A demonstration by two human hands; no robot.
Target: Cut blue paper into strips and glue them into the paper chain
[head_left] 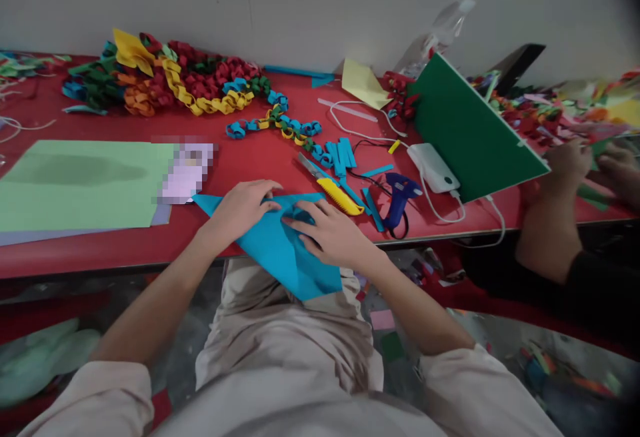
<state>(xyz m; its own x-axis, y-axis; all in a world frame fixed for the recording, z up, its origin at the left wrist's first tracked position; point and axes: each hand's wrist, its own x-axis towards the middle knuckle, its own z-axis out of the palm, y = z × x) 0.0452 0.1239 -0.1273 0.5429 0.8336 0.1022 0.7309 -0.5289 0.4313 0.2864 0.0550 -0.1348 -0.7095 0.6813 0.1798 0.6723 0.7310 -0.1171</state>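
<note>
A sheet of blue paper (pixel 280 243), partly folded, lies at the table's front edge, and its lower corner hangs over my lap. My left hand (pixel 245 209) rests on its upper left part, with the fingers bent and closed on the paper near the top edge. From the other side my right hand (pixel 333 231) grips the paper, its fingers bent around a raised fold and the thumb lower down. The fingertips of both hands come close together over the middle. Just beyond my right hand lies a yellow utility knife (pixel 341 197) with its blade out.
Right of the knife are a blue glue gun (pixel 397 200), blue paper strips (pixel 341 155) and a white power bank (pixel 434 167). A green board (pixel 465 127) leans upright. Paper chains (pixel 200 83) lie at the back; green sheets (pixel 85 183) and a phone (pixel 187 171) left. Another person's hands (pixel 570 160) work at right.
</note>
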